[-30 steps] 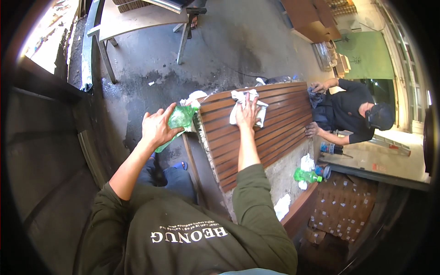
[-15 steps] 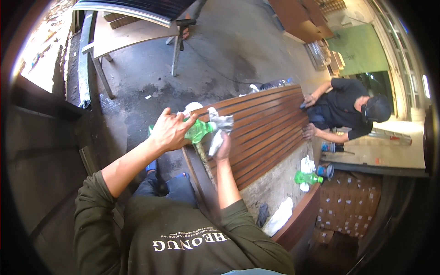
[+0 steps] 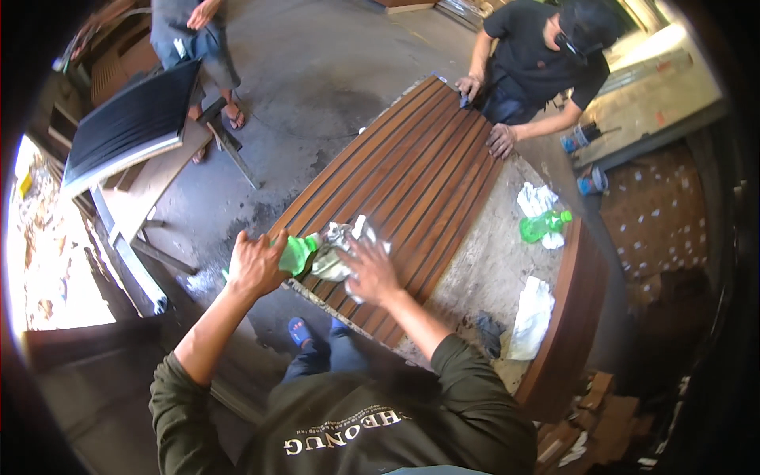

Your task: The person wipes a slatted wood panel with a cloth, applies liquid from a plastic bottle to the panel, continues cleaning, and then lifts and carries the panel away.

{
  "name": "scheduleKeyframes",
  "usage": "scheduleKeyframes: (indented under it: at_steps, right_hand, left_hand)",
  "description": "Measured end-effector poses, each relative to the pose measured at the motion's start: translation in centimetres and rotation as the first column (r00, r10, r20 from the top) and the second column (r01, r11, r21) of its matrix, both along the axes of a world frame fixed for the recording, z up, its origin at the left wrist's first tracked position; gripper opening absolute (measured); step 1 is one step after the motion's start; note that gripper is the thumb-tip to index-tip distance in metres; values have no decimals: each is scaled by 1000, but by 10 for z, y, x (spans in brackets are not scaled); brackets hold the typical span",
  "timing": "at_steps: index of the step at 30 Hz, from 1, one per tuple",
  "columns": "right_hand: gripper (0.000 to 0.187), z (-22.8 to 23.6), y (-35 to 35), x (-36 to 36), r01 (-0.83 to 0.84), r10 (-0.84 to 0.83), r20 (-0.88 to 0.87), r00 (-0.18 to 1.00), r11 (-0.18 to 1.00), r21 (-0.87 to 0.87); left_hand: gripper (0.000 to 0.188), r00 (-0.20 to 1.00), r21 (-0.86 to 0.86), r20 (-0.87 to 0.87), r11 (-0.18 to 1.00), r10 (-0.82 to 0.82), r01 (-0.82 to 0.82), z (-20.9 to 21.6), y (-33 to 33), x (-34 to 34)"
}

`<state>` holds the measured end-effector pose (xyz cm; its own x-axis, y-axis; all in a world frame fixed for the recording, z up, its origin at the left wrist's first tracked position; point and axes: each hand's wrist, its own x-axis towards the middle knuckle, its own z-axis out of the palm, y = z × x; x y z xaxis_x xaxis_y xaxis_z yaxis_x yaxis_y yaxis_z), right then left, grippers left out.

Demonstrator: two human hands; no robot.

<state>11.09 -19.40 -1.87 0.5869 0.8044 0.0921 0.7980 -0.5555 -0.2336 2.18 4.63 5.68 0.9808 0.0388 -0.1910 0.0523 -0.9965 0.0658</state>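
My left hand (image 3: 257, 265) is closed round a green plastic bottle (image 3: 298, 255), tipped sideways over the near left corner of a slatted brown wooden panel (image 3: 396, 190). A crumpled whitish rag (image 3: 332, 265) lies against the slats by the bottle's mouth. Slightly blurred, my right hand (image 3: 370, 271) is on the rag, its fingers bent over it. At the panel's far end a co-worker in a black shirt (image 3: 546, 71) rests both hands on the slats, with a small dark pad (image 3: 465, 100) under one of them.
On the pale work surface (image 3: 467, 273) right of the panel lie a second green bottle (image 3: 546, 227), white cloths (image 3: 532, 318) and a dark grey rag (image 3: 488, 334). Blue-labelled tubs (image 3: 592, 182) stand beyond. Another person (image 3: 194, 39) stands behind a dark panel (image 3: 131, 127) at upper left.
My view has turned, so the panel and co-worker appear shifted. The rag in my right hand has come down onto the slats. A second person now shows at upper left.
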Motion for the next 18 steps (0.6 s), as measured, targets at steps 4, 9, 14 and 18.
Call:
scheduleKeyframes:
  at_steps: [4, 9, 14, 18]
  right_hand:
    - [51, -37, -35, 163, 510, -501, 202, 841, 860, 8]
    - [56, -33, 32, 97, 172, -181, -69, 981, 978, -119]
    - [54, -43, 55, 162, 84, -116, -168, 979, 979, -185]
    - [54, -6, 64, 117, 61, -63, -25, 998, 995, -82]
  left_hand:
    - [80, 999, 64, 3, 997, -40, 40, 19, -6, 5]
    - [82, 996, 81, -70, 995, 59, -54, 23, -10, 3]
    - [82, 980, 173, -71, 970, 188, -173, 24, -3, 4]
    - [82, 956, 106, -101, 959, 274, -264, 27, -12, -8]
